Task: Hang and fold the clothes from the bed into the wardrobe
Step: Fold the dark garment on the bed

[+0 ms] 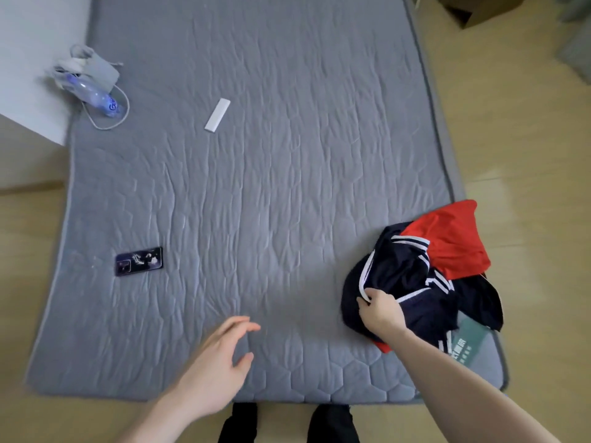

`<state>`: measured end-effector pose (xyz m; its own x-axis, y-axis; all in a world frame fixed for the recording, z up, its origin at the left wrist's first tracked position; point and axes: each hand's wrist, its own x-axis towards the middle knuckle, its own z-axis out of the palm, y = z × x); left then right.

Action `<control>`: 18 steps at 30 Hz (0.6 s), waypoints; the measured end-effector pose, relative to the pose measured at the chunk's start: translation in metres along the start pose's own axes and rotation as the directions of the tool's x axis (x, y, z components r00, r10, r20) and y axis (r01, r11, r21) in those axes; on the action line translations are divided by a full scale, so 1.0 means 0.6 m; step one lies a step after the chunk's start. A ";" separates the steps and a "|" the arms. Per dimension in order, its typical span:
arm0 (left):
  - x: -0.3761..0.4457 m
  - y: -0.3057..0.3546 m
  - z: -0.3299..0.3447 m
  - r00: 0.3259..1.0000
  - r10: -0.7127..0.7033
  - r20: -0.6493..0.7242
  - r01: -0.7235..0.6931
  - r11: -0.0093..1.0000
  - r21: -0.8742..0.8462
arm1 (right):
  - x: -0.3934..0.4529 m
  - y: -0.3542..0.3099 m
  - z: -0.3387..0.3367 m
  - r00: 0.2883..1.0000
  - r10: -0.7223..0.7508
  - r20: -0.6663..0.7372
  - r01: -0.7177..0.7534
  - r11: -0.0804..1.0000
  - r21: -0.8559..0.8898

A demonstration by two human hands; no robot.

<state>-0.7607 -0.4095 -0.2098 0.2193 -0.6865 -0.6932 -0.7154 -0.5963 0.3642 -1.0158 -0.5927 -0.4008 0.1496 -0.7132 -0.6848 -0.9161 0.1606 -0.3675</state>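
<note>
A heap of clothes lies at the near right corner of the grey quilted bed (256, 187). On top is a navy garment with white stripes (399, 273); a red garment (454, 241) lies behind it and a black piece (483, 298) to its right. My right hand (380, 311) grips the navy garment at a white-trimmed edge. My left hand (217, 362) hovers over the bed's near edge, fingers spread and relaxed, holding nothing. No wardrobe is in view.
A phone (139, 261) lies on the bed at the near left. A white remote (217, 115) rests mid-bed. A water bottle (96, 94), a grey pouch (99, 70) and a white cable sit at the far left corner. A teal label (467, 343) shows on the mattress corner. Wooden floor surrounds the bed.
</note>
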 end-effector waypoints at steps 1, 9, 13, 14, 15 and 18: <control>-0.016 0.007 -0.006 1.000 0.020 -0.002 -0.020 1.000 -0.005 | -0.038 -0.018 -0.011 0.999 -0.022 -0.024 0.024 0.997 0.067; -0.143 0.075 -0.110 0.975 0.222 0.000 -0.222 0.975 -0.024 | -0.376 -0.140 -0.185 0.919 -0.345 -0.192 0.388 0.878 0.280; -0.191 0.080 -0.167 0.949 0.314 0.012 -0.314 0.950 -0.001 | -0.509 -0.208 -0.239 0.854 -0.445 -0.269 0.514 0.800 0.309; -0.200 0.075 -0.177 0.942 0.335 0.019 -0.335 0.942 0.015 | -0.533 -0.224 -0.247 0.845 -0.446 -0.295 0.526 0.789 0.317; -0.208 0.069 -0.184 0.934 0.357 0.032 -0.358 0.933 0.039 | -0.553 -0.238 -0.255 0.849 -0.425 -0.315 0.519 0.786 0.336; -0.221 0.050 -0.200 0.912 0.396 0.108 -0.408 0.900 0.150 | -0.610 -0.294 -0.284 0.853 -0.382 -0.356 0.513 0.739 0.436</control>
<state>-0.7319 -0.3865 -0.0325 -0.1545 -0.8173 -0.5551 -0.8334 -0.1939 0.5175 -0.9721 -0.4762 0.0221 0.3449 -0.9126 -0.2194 -0.4383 0.0502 -0.8974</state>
